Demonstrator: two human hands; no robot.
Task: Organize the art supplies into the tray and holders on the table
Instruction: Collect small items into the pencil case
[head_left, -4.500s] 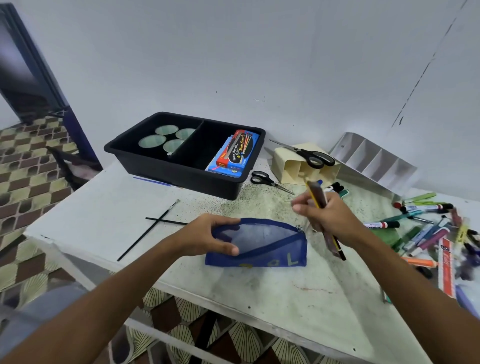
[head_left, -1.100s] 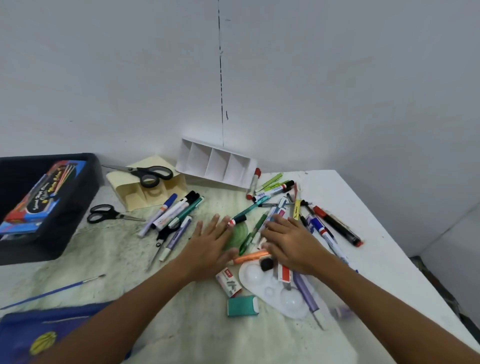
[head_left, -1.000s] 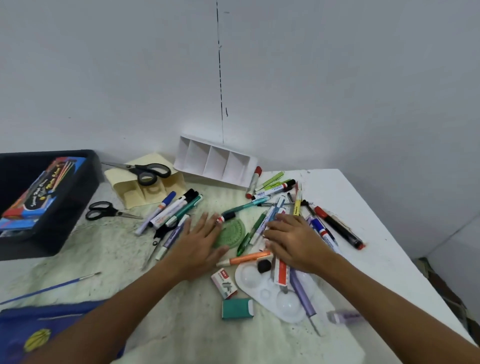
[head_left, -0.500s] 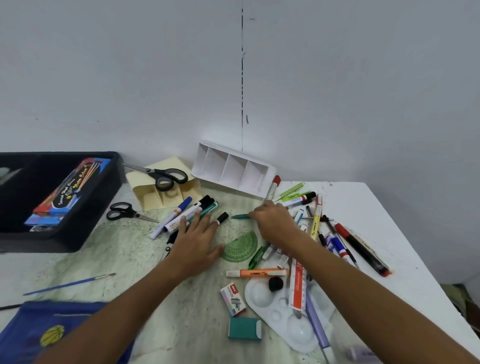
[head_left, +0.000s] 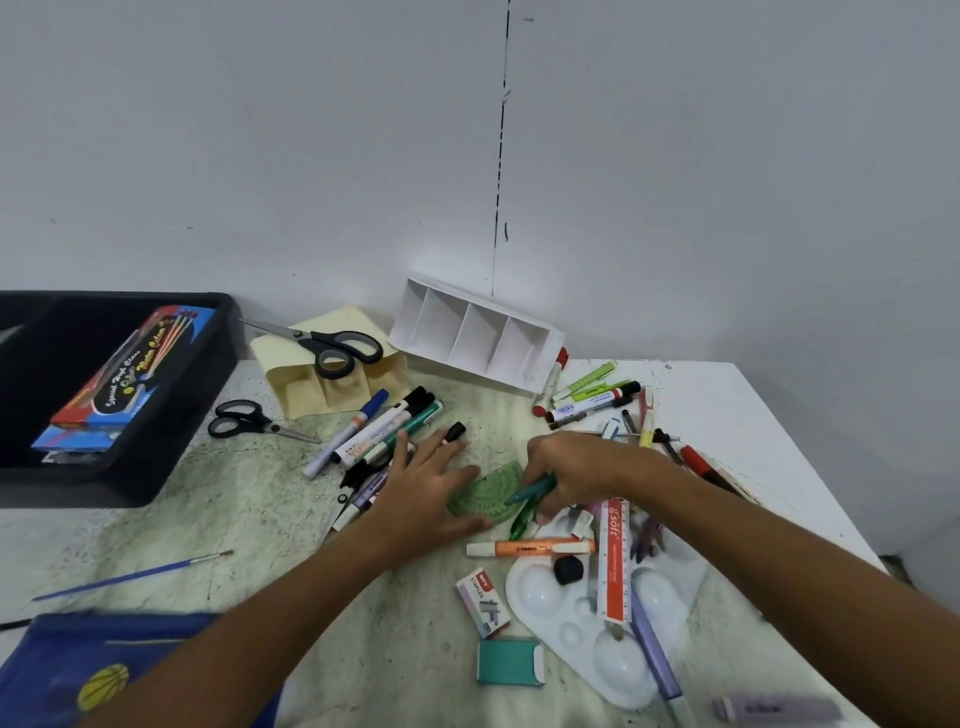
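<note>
Grey wall (head_left: 675, 156), dashed vertical seam (head_left: 500, 156)

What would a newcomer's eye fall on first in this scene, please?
Probably the two hands at the centre: the right hand grips a teal pen over a green protractor, the left hand spread flat beside it. Around them sprawl loose markers, with a black tray at the left.

Open table (head_left: 208, 519) to your left, between black tray (head_left: 171, 415) and blue pouch (head_left: 78, 670): only a paintbrush (head_left: 130, 574) there | markers (head_left: 379, 431) block the way to the cream holder (head_left: 332, 384) | paint palette (head_left: 597, 623), ruler (head_left: 613, 561) crowd your right.
</note>
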